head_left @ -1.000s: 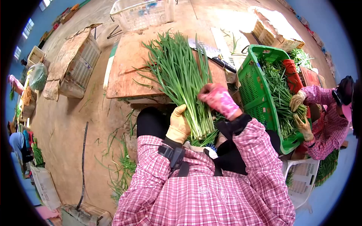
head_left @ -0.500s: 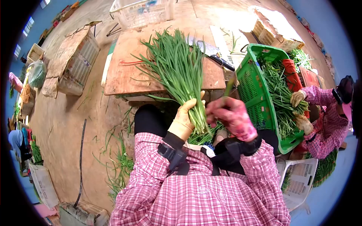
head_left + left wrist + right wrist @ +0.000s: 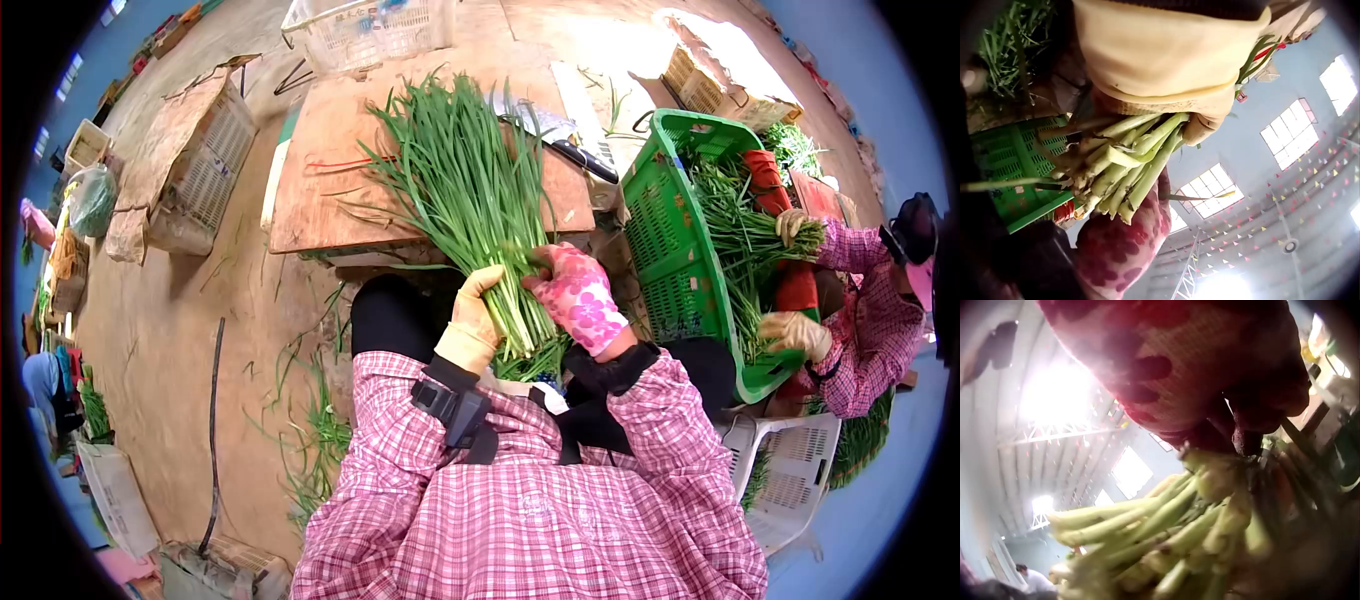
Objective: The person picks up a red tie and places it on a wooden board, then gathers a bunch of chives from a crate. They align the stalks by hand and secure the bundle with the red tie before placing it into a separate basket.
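A big bunch of garlic chives (image 3: 465, 170) leans over the wooden board, green leaves pointing away and pale stem ends toward my lap. My left hand (image 3: 470, 325), in a cream glove, grips the bunch around its stems. In the left wrist view the cut-looking stem ends (image 3: 1138, 165) stick out below that glove. My right hand (image 3: 578, 298), in a pink flowered glove, is at the right side of the stems. Its fingers are curled and pinch at the outer stalks, as the right wrist view shows close over the stems (image 3: 1179, 531).
A knife (image 3: 585, 160) lies on the board (image 3: 330, 220) to the right of the leaves. Beside my right knee stands a green crate (image 3: 660, 240) of chives, where another person (image 3: 870, 300) works. Loose leaves (image 3: 325, 430) litter the floor at left.
My right hand came back from the stem ends, where it held a blurred leaf, up and left to the stalks. My left hand kept its grip. The other person's hands moved apart.
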Motion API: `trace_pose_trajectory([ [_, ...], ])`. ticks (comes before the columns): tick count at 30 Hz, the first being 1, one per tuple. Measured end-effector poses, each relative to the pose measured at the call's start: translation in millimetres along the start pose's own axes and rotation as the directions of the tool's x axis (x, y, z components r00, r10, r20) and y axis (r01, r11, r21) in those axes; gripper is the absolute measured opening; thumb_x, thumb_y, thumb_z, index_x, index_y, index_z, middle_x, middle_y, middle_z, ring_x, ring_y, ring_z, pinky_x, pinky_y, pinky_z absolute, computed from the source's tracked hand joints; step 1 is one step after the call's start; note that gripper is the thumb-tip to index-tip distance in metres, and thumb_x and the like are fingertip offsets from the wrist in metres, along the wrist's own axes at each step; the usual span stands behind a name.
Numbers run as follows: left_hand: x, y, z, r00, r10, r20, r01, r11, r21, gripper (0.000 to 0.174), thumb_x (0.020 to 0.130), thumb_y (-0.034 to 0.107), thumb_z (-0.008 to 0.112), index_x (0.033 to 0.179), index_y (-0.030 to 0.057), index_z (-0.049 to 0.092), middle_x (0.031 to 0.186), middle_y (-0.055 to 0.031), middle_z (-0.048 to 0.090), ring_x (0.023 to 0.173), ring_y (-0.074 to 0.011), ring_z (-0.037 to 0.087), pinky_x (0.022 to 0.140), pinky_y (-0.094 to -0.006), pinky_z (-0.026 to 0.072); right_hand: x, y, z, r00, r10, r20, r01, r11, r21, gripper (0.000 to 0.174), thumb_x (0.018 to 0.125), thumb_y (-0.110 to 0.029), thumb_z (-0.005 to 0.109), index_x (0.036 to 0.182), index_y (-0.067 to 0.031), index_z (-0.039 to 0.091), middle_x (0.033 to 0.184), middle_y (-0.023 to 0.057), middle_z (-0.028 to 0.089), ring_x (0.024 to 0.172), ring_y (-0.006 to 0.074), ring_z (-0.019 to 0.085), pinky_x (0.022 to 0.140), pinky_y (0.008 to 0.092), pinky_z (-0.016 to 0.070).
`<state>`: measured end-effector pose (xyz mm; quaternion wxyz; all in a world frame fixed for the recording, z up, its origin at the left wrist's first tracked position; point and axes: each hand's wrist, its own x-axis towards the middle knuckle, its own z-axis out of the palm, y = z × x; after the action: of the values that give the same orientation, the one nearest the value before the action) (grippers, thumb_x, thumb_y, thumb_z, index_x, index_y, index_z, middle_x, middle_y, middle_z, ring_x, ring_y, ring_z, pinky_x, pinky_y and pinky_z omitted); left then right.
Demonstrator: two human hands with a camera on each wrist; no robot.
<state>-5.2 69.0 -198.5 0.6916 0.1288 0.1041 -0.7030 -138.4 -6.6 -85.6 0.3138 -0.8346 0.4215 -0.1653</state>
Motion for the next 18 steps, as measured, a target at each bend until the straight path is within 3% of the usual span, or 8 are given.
trace_pose_trajectory([
  [3,1.7,1.4,-8.4,0.996,-0.037,0.075,0.039,0.999,-0.034,0.034,0.087,0.018,0.060,0.112,-0.0055,0.064,0.104,-0.0203,0.071,0.092,-0.0363,0.070,0.088,-0.0524,0.0565,3.3,5.3,1.7,1.000,0.012,0.021,-0.011,0.996,-0.083,0.024,0.085,-0.020,0.073,0.102,-0.0023,0.072,0.090,0.0177,0.071,0.087,0.0320,0.070,0.078,0.0408,0.0548],
  [5,-3.0,0.6,0.6,0.988,-0.073,0.135,0.086,0.992,-0.092,0.035,0.087,0.017,0.060,0.113,-0.0062,0.064,0.106,-0.0208,0.071,0.095,-0.0372,0.069,0.091,-0.0533,0.0549,2.7,19.3,-5.2,0.985,0.130,0.110,-0.165,0.892,0.421,0.017,0.091,-0.019,0.067,0.096,-0.0031,0.071,0.083,0.0089,0.070,0.078,0.0210,0.067,0.072,0.0333,0.0529],
  [8,-8.1,-0.5,9.2,0.992,-0.075,0.105,0.075,0.997,0.005,0.035,0.090,0.016,0.062,0.119,-0.0042,0.062,0.109,-0.0204,0.070,0.100,-0.0373,0.068,0.094,-0.0537,0.0530,-2.8,19.3,-14.5,0.956,0.134,0.259,-0.290,0.549,0.784,0.015,0.096,-0.017,0.064,0.096,-0.0026,0.068,0.084,-0.0003,0.067,0.071,0.0066,0.059,0.067,0.0228,0.0472],
  [9,-9.4,-1.1,9.1,0.991,-0.091,0.096,0.084,0.994,0.066,0.035,0.091,0.016,0.062,0.120,-0.0037,0.062,0.109,-0.0200,0.070,0.101,-0.0370,0.067,0.094,-0.0535,0.0528,-7.8,15.7,-12.2,0.957,0.112,0.266,-0.277,0.613,0.740,0.016,0.099,-0.019,0.063,0.104,-0.0033,0.064,0.091,0.0007,0.067,0.076,0.0084,0.061,0.073,0.0236,0.0487],
  [12,-7.6,-10.1,19.7,0.996,0.084,0.000,-0.080,0.954,0.288,0.047,0.086,0.001,0.064,0.132,-0.0018,0.057,0.114,-0.0134,0.068,0.095,-0.0258,0.068,0.081,-0.0396,0.0582,-9.6,19.9,0.5,0.959,0.039,0.280,-0.244,0.616,0.749,0.013,0.099,-0.016,0.063,0.100,-0.0033,0.062,0.090,0.0018,0.066,0.077,0.0094,0.062,0.072,0.0236,0.0489],
  [15,-12.5,-3.8,32.2,0.993,0.117,-0.027,-0.100,0.927,0.361,0.049,0.084,-0.001,0.062,0.133,-0.0019,0.056,0.117,-0.0115,0.067,0.092,-0.0222,0.067,0.078,-0.0363,0.0573,-14.7,20.1,-3.1,0.952,-0.058,0.299,-0.285,0.184,0.941,0.016,0.098,-0.019,0.065,0.104,-0.0037,0.063,0.091,0.0022,0.067,0.075,0.0099,0.062,0.068,0.0225,0.0486],
  [16,-14.1,-2.9,30.1,0.990,0.123,-0.064,-0.091,0.925,0.368,0.049,0.084,-0.002,0.062,0.133,-0.0019,0.056,0.118,-0.0108,0.067,0.092,-0.0212,0.067,0.077,-0.0354,0.0570,-18.2,4.7,-24.9,0.946,0.040,0.322,-0.322,0.238,0.917,0.018,0.098,-0.021,0.065,0.103,-0.0040,0.062,0.094,0.0035,0.066,0.074,0.0103,0.062,0.067,0.0226,0.0488],
  [18,-11.4,0.9,17.5,0.994,0.100,-0.031,-0.079,0.913,0.401,0.052,0.085,0.004,0.063,0.137,0.0003,0.054,0.112,-0.0086,0.068,0.090,-0.0203,0.067,0.078,-0.0328,0.0565,-21.1,-2.5,-53.9,0.978,-0.014,0.207,-0.203,0.143,0.969,0.019,0.097,-0.021,0.066,0.101,-0.0040,0.060,0.096,0.0051,0.063,0.079,0.0124,0.060,0.067,0.0231,0.0480],
])
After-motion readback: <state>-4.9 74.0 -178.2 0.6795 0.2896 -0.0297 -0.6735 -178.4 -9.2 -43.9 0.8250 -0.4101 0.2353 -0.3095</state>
